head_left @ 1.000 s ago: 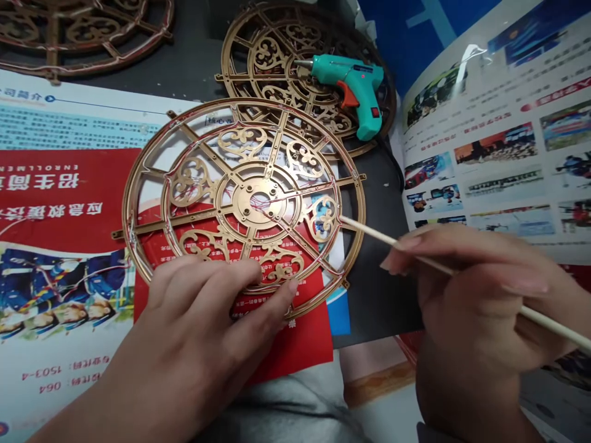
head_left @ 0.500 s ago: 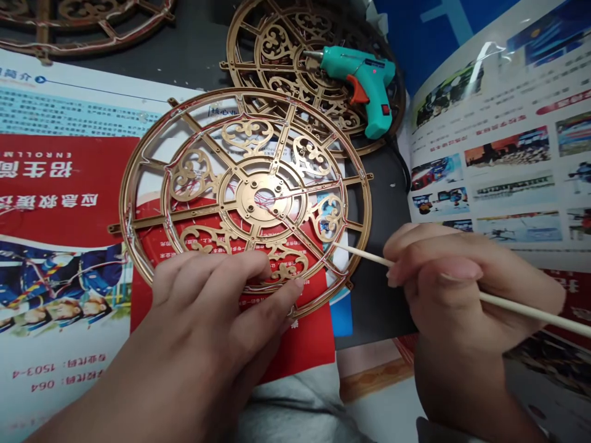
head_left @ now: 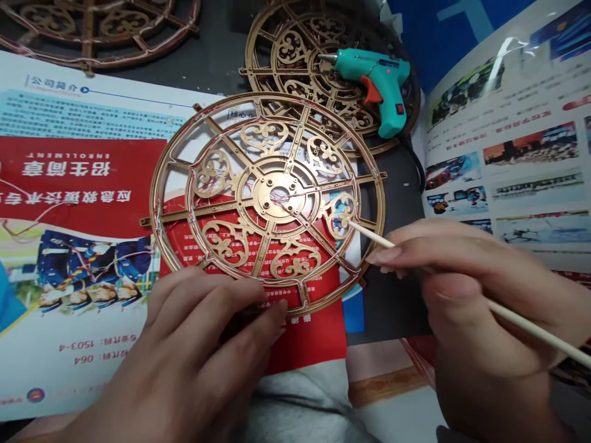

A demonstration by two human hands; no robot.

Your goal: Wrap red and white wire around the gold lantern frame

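The right hand point(head_left: 480, 289) pinches a thin pale wooden stick point(head_left: 415, 261), its tip at a gilded scroll point(head_left: 342, 215) of a round gold openwork wheel point(head_left: 277, 197), which lies on a red-and-white printed brochure point(head_left: 78, 184) under the spread left hand point(head_left: 194, 332).

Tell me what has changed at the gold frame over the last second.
The left hand slid back toward the person, its fingertips now near the lower rim of the gold openwork frame. The right hand still holds the wooden stick, whose tip moved in to the frame's right-hand scroll. The teal glue gun stayed on the second frame.
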